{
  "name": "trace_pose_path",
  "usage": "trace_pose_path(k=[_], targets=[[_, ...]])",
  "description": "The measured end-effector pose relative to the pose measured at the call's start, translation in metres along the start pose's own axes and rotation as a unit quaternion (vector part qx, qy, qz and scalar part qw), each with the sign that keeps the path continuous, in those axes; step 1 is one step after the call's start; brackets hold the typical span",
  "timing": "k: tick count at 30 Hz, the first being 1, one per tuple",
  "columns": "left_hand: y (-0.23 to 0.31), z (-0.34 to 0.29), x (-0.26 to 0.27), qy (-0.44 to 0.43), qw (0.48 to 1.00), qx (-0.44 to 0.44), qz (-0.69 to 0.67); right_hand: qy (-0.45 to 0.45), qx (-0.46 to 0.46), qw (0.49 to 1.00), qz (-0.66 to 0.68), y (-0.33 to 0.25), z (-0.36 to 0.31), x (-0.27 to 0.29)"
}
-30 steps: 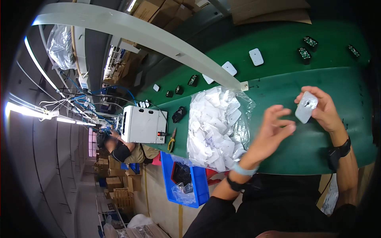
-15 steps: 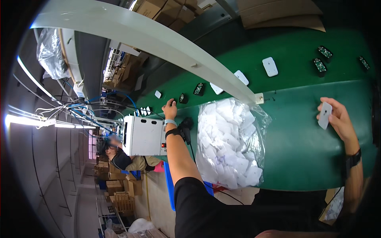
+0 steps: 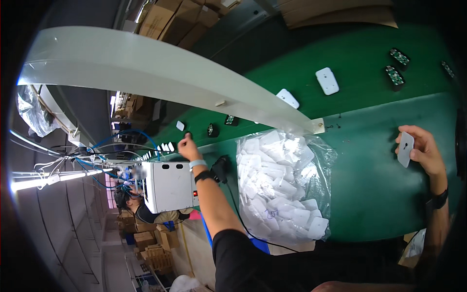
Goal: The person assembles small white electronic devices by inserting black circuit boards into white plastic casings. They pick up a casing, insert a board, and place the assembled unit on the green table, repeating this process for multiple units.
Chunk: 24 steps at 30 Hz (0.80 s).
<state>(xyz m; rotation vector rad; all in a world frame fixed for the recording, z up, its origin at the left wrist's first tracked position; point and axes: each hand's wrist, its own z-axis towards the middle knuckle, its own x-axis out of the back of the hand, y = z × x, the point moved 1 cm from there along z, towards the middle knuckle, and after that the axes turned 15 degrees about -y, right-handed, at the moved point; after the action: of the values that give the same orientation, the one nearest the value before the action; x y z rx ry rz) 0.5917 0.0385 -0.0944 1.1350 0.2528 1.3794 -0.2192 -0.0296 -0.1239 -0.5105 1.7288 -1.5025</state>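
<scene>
Pinching a white cover (image 3: pixel 405 149) between thumb and fingers, the right hand (image 3: pixel 422 151) holds it tilted above the green mat (image 3: pixel 374 204), toward the right end of the bench. Its fingers are closed on the piece, a dark mark showing near the middle of the face.

Well apart from it, the left hand (image 3: pixel 187 147) is stretched out over the far side of the bench. A small dark thing (image 3: pixel 188 134) shows at its fingertips — whether gripped or only touched, I cannot tell, nor how far the fingers are open.

The step in hand looks like fetching a part with the left while the right keeps the cover ready. The next move would call for a sure grip on that dark piece, then a clear path back past the bag of white covers (image 3: pixel 279 190) between the hands.

Farther out, dark housings with circuit boards (image 3: pixel 395 76) and a loose white plate (image 3: pixel 327 81) lie on the green strip — and a white machine (image 3: pixel 170 187) stands near the left forearm.
</scene>
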Motion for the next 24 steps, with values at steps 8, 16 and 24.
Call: trace_pose_path(k=[8, 16, 24], targets=[[0.246, -0.202, 0.032, -0.215, 0.932, -0.051, -0.286, -0.038, 0.104, 0.983, 0.149, -0.018, -0.018, -0.001], [0.361, -0.373, -0.027, -0.484, 0.779, -0.009, -0.4, -0.094, 0.163, 0.97, 0.155, -0.025, -0.024, -0.014], [0.45, -0.414, -0.113, -0.654, 0.674, 0.063, -0.337, -0.059, 0.168, 0.98, 0.091, -0.035, -0.028, -0.021]])
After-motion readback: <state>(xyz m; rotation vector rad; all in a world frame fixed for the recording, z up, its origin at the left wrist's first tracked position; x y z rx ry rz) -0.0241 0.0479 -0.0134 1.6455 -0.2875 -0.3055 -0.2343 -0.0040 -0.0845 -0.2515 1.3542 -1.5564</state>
